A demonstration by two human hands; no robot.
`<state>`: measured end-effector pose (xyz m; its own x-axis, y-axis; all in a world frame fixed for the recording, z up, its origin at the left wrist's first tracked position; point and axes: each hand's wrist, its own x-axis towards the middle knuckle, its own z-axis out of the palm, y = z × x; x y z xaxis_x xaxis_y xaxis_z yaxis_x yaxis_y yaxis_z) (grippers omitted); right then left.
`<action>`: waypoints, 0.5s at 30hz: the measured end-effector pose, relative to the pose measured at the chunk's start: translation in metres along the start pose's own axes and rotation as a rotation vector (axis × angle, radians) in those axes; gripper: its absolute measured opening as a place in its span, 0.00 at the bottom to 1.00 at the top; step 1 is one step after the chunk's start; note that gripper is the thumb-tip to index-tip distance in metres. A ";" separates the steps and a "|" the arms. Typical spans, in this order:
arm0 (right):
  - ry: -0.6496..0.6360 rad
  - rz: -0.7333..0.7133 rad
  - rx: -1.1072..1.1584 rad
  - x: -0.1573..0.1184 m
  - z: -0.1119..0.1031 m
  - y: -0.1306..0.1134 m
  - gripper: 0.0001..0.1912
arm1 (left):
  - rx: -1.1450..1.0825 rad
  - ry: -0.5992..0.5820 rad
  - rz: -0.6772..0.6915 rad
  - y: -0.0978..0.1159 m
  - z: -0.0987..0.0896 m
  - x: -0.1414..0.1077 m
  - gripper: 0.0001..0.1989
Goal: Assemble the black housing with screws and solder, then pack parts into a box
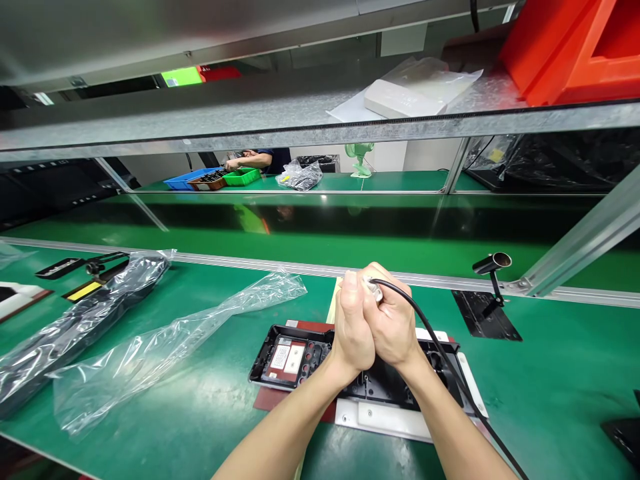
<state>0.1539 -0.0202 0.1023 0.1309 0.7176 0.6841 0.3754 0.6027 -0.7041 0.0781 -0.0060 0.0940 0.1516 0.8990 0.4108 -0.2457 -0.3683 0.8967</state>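
A person's left hand (pixel 353 320) and right hand (pixel 396 317) press together, clenched around the white connector (pixel 376 292) of a black cable (pixel 425 323); a black housing (pixel 383 383) lies at six o'clock on the counter (pixel 555 373).

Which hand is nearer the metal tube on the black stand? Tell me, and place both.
Right. The right hand is to the left of the metal tube, apart from it; the left hand is farther left, against the right hand.
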 end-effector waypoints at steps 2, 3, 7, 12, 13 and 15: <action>-0.001 -0.005 0.004 0.000 0.000 0.000 0.11 | 0.010 -0.001 0.017 0.000 0.000 0.000 0.32; 0.000 -0.009 0.006 0.000 0.000 0.000 0.11 | 0.013 -0.005 0.026 0.000 0.001 0.000 0.32; 0.001 -0.009 0.012 0.000 0.000 0.000 0.10 | 0.005 -0.010 0.036 0.001 0.002 0.001 0.32; 0.004 -0.018 0.012 0.000 -0.001 0.001 0.10 | -0.026 0.000 0.035 0.000 0.002 0.000 0.31; 0.004 -0.018 0.014 0.000 -0.001 0.001 0.10 | -0.034 0.002 0.038 -0.001 0.002 0.000 0.31; 0.006 -0.017 0.017 0.000 0.000 0.002 0.10 | -0.047 0.013 0.043 -0.002 0.001 0.000 0.31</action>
<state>0.1549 -0.0191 0.1016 0.1300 0.7052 0.6970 0.3622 0.6206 -0.6954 0.0798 -0.0059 0.0926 0.1275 0.8856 0.4466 -0.2968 -0.3956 0.8691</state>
